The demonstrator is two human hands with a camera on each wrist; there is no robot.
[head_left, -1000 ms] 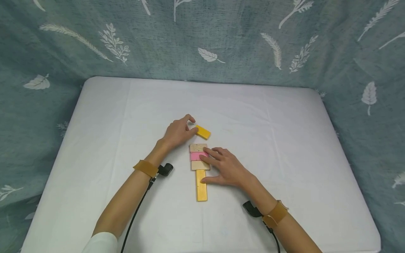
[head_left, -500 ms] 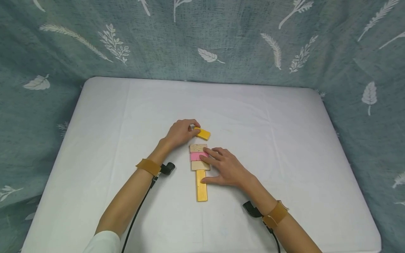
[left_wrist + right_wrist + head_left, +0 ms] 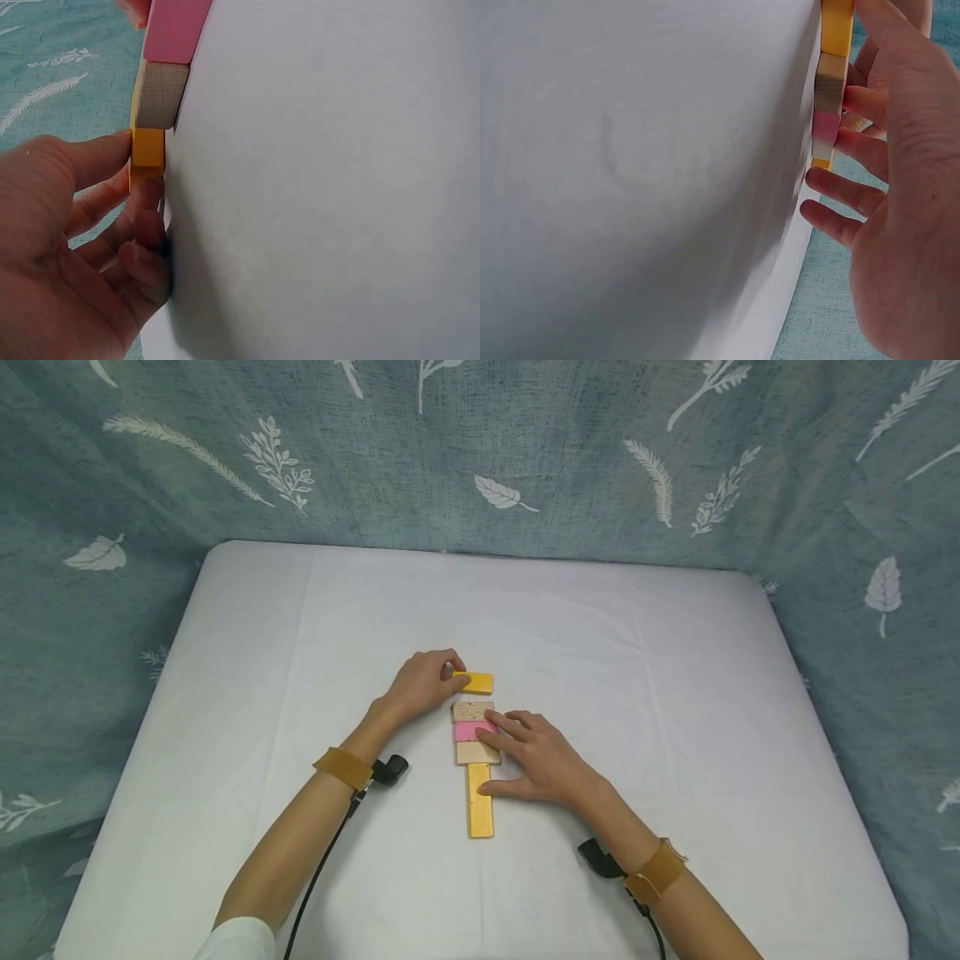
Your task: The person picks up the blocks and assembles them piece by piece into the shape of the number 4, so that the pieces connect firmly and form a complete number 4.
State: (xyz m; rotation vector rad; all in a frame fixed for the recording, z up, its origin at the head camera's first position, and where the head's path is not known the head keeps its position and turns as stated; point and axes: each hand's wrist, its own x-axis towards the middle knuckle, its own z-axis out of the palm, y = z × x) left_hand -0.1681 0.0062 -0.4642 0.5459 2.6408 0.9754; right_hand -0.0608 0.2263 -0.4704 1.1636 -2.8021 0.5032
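Observation:
My left hand point(image 3: 420, 685) pinches the left end of a short yellow wooden block point(image 3: 482, 683); in the left wrist view its thumb lies on the block's upper face. The block lies crosswise, just beyond a column of flat pieces. That column has a plain wood block point(image 3: 467, 711), a pink block point(image 3: 465, 732), a second plain wood block point(image 3: 477, 754) and a long yellow block point(image 3: 481, 817) pointing towards me. My right hand point(image 3: 543, 762) lies over the column's right side. Its spread fingers touch the upper pieces, and its thumb rests on the long yellow block.
A white cloth point(image 3: 675, 693) covers the table under the blocks. Behind the table hangs a green-blue curtain point(image 3: 570, 460) with white leaf prints. Each wrist wears a tan strap with a small black camera point(image 3: 390, 770) and a cable.
The short yellow block has turned from slanted to level, square with the column, and come slightly nearer to it. My left hand has closed on its left end. My right hand stays put.

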